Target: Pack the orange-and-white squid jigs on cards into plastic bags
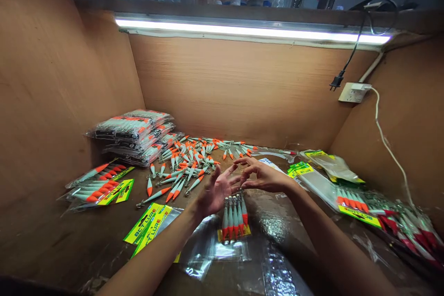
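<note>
My left hand [217, 190] is held palm up with the fingers spread, just above a row of several grey lures with orange tips [235, 217] lying on a clear bag with a yellow card. My right hand [264, 176] hovers beside it, fingers curved and apart, fingertips close to those of the left hand. Neither hand visibly holds anything. A loose heap of the same lures [189, 159] lies on the table behind the hands.
Stacked packed bags [133, 135] sit at the back left, with more packed bags [100, 186] in front of them. Yellow header cards [149, 224] lie near my left forearm. Empty and filled bags [350, 194] spread along the right. Wooden walls enclose the table.
</note>
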